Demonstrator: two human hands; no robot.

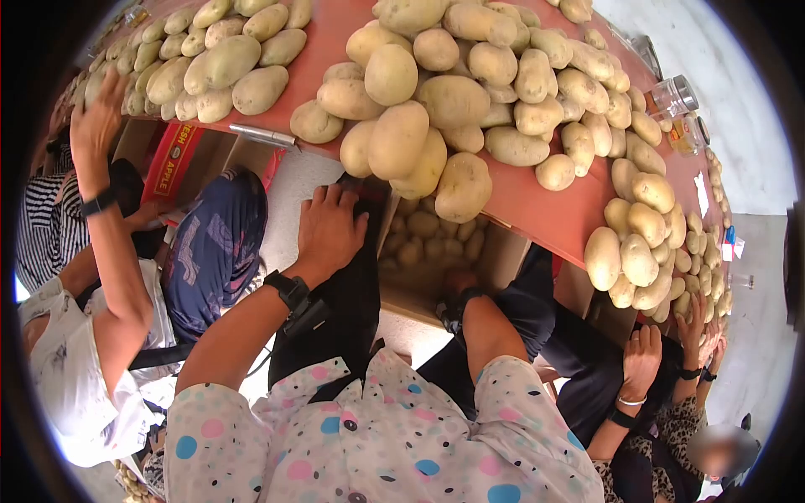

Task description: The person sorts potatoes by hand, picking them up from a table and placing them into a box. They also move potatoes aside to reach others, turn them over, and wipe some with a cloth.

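Note:
My left hand lies back up on my dark-trousered leg, its fingers a little bent and apart, holding nothing. A watch is on that wrist. Below the table edge, my right hand reaches into a cardboard box with potatoes at its far side; its fingers are hidden in shadow. On the red tabletop above, a large heap of potatoes reaches the near edge, and one big potato overhangs the box.
Another potato pile lies at upper left, near a co-worker's raised hand. A metal piece sits on the table edge. More potatoes, glass jars and co-workers' hands are at right. A red box is below left.

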